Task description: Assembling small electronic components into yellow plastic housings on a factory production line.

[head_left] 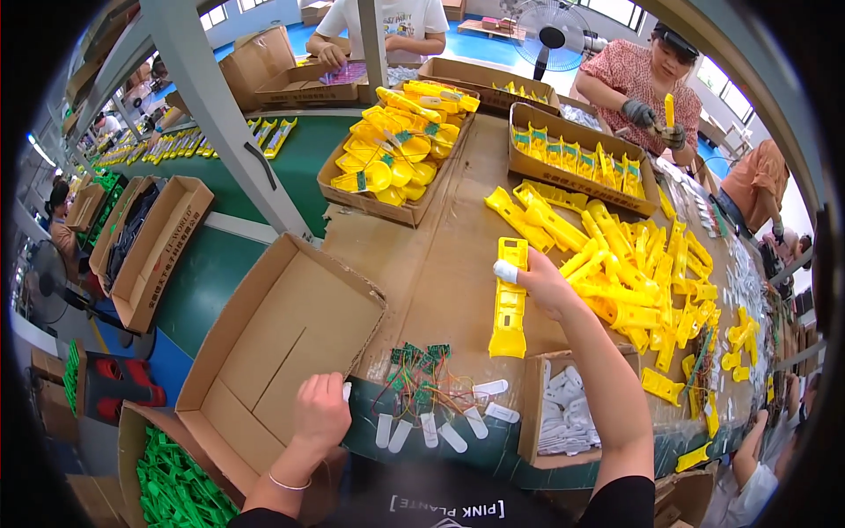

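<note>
Right hand (pixel 550 289): clamped on a yellow plastic housing (pixel 508 310), above the worktop (pixel 418 264), left of the housing pile (pixel 625 286).
Left hand (pixel 320 411): fingers curled, by the open cardboard box (pixel 273 339); I cannot tell whether anything is gripped.
Green circuit boards (pixel 401 358): wired, near edge, between hands.
White parts (pixel 565 415): near right, boxed.

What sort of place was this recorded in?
Probably a factory assembly floor: the right hand holds a yellow plastic part beside a heap of similar ones, wired green circuit boards lie nearby, and another worker handles a yellow piece too.
</note>
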A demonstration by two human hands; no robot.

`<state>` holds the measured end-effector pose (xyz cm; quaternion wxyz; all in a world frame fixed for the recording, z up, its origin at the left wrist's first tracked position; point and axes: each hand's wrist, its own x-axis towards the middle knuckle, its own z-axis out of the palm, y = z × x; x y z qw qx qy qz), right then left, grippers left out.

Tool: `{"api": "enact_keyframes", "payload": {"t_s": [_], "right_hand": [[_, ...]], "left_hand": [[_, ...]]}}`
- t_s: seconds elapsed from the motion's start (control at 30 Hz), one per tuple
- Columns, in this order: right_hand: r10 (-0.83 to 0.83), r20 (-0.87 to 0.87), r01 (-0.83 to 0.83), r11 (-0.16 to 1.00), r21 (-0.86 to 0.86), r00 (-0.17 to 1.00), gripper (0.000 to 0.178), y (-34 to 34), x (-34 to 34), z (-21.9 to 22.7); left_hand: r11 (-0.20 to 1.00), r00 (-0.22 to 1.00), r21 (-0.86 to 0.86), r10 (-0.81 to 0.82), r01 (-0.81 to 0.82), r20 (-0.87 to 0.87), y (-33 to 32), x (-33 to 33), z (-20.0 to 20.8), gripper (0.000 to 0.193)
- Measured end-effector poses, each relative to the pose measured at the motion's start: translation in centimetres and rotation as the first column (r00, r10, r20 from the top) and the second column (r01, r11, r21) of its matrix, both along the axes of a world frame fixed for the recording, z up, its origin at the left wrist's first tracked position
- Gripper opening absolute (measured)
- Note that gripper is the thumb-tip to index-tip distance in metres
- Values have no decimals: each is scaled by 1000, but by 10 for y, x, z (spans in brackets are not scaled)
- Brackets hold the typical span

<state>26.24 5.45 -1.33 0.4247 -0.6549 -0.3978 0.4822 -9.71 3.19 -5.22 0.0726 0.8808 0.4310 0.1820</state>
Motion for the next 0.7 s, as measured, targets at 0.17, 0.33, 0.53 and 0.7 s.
{"api": "enact_keyframes", "payload": {"t_s": [0.17, 0.33, 0.53, 0.7], "right_hand": [[-48, -82, 50, 998, 27, 995, 42, -24, -21, -1], [-43, -82, 46, 998, 34, 996, 45, -41, -25, -8], [-68, -190, 77, 996, 44, 979, 41, -54, -35, -15], [-64, -372, 122, 983, 136, 926, 38, -61, -80, 7]], "left_hand": [[998, 999, 42, -50, 50, 1, -12, 6, -2, 18], [987, 998, 150, -60, 58, 6, 29, -19, 0, 13], [966, 975, 174, -164, 189, -150, 42, -37, 11, 31], [667, 623, -478, 26, 572, 782, -20, 48, 42, 69]]}}
